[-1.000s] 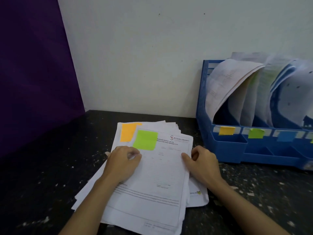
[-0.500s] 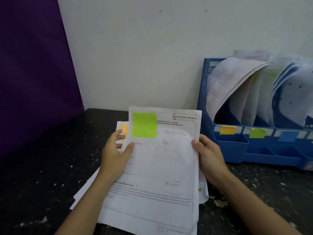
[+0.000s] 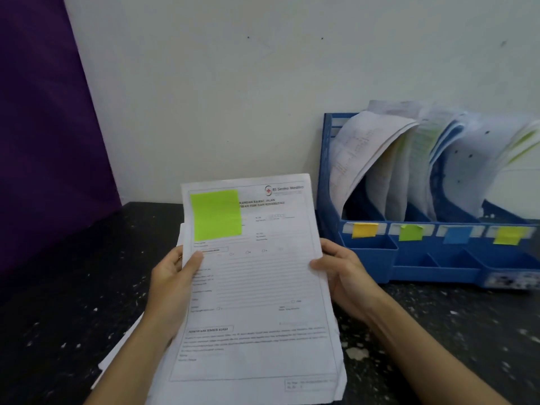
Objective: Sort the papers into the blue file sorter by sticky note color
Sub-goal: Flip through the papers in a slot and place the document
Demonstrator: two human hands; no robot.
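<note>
A printed paper with a green sticky note at its top left is held up above the dark table. My left hand grips its left edge, thumb on the front. My right hand grips its right edge the same way. The blue file sorter stands to the right against the wall. Its slots hold curled papers and carry labels: an orange note, a green note, a blue note and a yellow note. More papers lie on the table under the held sheet, mostly hidden.
The black speckled table runs to a white wall at the back. A purple panel stands on the left. Small trays line the sorter's front.
The green-noted paper was lying on the pile with both hands on it. Both hands took its edges and lifted it upright, toward the camera; it now hides the orange-noted sheet beneath.
</note>
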